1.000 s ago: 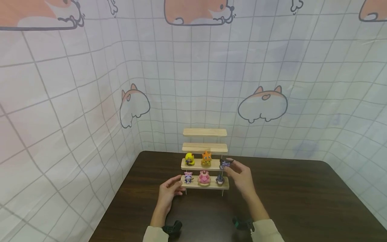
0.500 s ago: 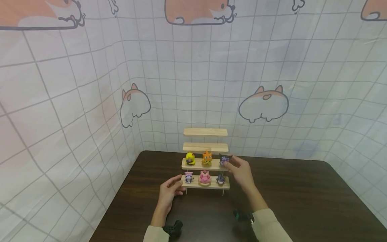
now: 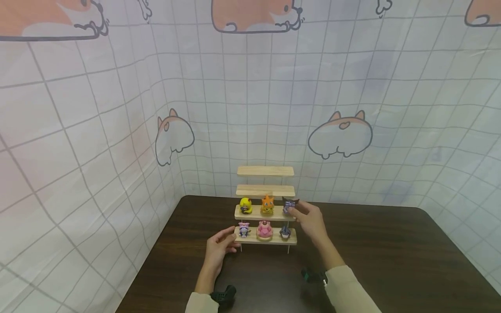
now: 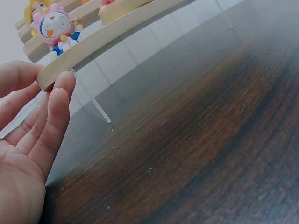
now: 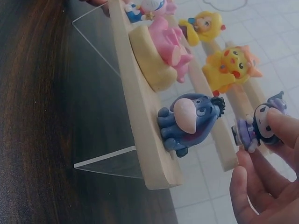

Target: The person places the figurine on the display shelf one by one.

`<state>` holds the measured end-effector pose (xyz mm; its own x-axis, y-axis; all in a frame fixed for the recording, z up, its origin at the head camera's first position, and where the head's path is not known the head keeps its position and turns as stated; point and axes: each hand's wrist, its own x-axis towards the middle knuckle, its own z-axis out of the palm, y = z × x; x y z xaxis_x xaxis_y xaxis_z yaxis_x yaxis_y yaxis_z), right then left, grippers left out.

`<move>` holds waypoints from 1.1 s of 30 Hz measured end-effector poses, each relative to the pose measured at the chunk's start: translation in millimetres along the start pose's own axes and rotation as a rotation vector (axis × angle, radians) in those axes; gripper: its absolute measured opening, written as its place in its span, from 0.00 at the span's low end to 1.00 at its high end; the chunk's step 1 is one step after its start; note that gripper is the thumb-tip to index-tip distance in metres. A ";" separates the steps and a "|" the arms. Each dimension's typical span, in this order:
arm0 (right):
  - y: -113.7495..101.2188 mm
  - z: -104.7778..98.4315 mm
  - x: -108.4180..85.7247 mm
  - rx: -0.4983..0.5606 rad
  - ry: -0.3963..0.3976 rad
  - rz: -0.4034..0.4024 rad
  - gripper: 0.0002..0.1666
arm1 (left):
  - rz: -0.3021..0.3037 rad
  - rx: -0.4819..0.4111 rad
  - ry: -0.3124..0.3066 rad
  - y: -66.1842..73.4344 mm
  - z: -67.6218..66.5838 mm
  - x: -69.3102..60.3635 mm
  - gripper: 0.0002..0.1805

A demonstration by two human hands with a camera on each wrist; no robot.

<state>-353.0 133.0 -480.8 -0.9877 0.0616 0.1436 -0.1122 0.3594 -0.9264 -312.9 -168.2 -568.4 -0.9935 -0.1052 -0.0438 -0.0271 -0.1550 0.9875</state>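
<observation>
A tiered wooden display shelf (image 3: 250,241) stands on the dark table. My left hand (image 3: 220,248) pinches the left end of its lowest board, thumb and fingers at the board's edge in the left wrist view. At the right end of the second board, my right hand (image 3: 313,224) pinches a black-and-purple figurine (image 5: 264,122) between thumb and fingers. Whether its base touches the board is hard to tell. Beside it on that board sit an orange-and-yellow figurine (image 3: 267,205) and a yellow-haired one (image 3: 245,206). The lowest board carries a blue donkey figurine (image 5: 191,119), a pink one (image 3: 264,231) and a white-and-pink one (image 4: 55,29).
Two upper boards (image 3: 265,171) of the shelf bear no figurines. Thin clear legs (image 5: 103,158) hold up the lowest board. Behind the table (image 3: 372,252) hangs a white grid-patterned curtain (image 3: 266,121) with cartoon dogs.
My right hand has moved slightly left with the black-and-purple figurine, which has gone from tilted to upright at the second board's right end. The left hand stays on the shelf.
</observation>
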 end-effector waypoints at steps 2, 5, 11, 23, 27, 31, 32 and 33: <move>-0.2 1.0 1.5 -0.013 0.002 -0.002 0.34 | 0.000 0.000 -0.001 0.1 -0.3 -0.2 0.24; -0.2 2.0 3.8 -0.035 0.002 -0.006 0.32 | 0.004 -0.001 -0.002 0.9 0.0 0.1 0.23; 0.7 4.2 6.7 -0.050 -0.006 0.002 0.32 | -0.009 -0.006 -0.002 0.8 0.3 2.2 0.23; -2.5 3.1 7.3 -0.084 -0.018 0.016 0.31 | 0.005 -0.009 -0.003 1.3 1.3 -1.0 0.24; -1.4 3.6 7.4 -0.081 -0.025 0.023 0.31 | 0.010 -0.015 -0.007 1.5 1.3 -2.7 0.24; -0.3 4.6 7.3 -0.072 -0.023 0.024 0.32 | 0.007 -0.019 -0.003 1.9 1.5 -2.0 0.23; -0.3 4.8 7.0 -0.067 -0.024 0.025 0.32 | 0.010 -0.018 -0.002 1.8 1.3 -1.8 0.23; 0.0 5.1 6.9 -0.063 -0.024 0.027 0.32 | 0.009 -0.019 -0.003 1.6 1.1 -1.4 0.23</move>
<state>-360.3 128.8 -481.5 -0.9927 0.0501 0.1101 -0.0794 0.4160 -0.9059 -311.7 -167.1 -566.6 -0.9940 -0.1037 -0.0340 -0.0157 -0.1728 0.9848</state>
